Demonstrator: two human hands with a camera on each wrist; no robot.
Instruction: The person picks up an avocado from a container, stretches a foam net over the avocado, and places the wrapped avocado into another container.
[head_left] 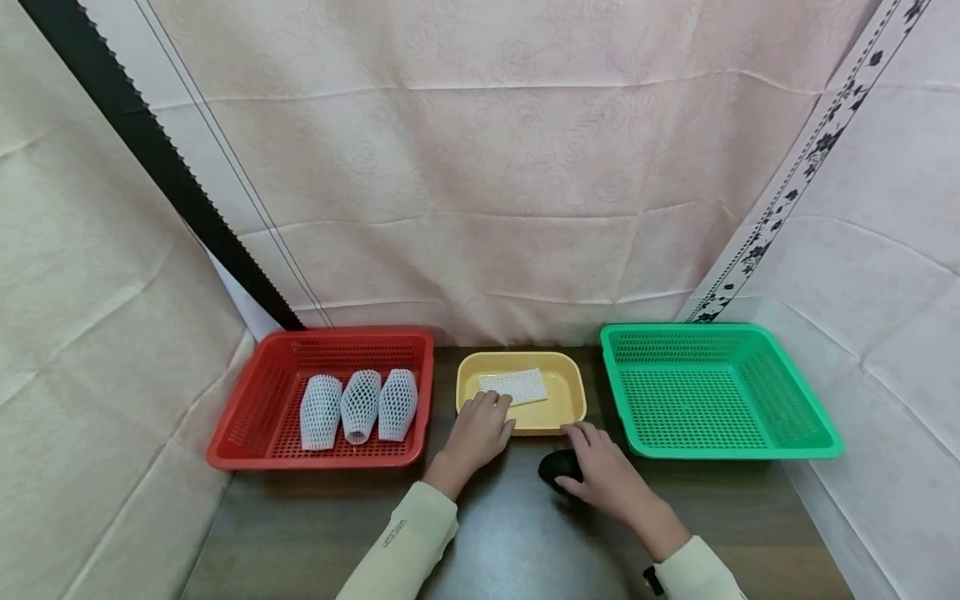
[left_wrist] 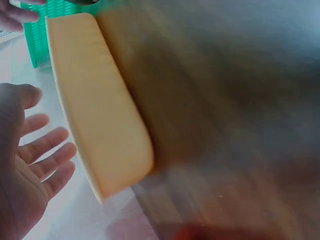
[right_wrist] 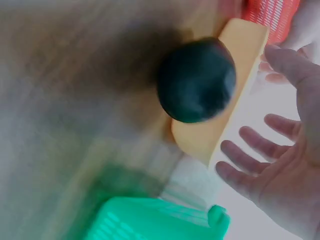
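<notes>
A flat white foam net [head_left: 516, 386] lies in a shallow yellow tray [head_left: 468, 417]. My left hand [head_left: 480, 429] is over the tray's front left, its fingertips close to the net; whether they touch it I cannot tell. In the left wrist view that hand [left_wrist: 32, 165] has its fingers spread. A dark, glossy, rounded object [head_left: 558, 469] lies on the table in front of the tray. Over its right side is my right hand [head_left: 606, 471]. The right wrist view shows this hand [right_wrist: 275, 155] with fingers spread and apart from the dark object [right_wrist: 196, 80].
On the left, a red basket [head_left: 225, 442] holds three things in white foam nets [head_left: 360, 406]. A green basket [head_left: 813, 421] stands on the right. Light cloth [head_left: 510, 208] hangs behind the dark table [head_left: 495, 533] and along both sides.
</notes>
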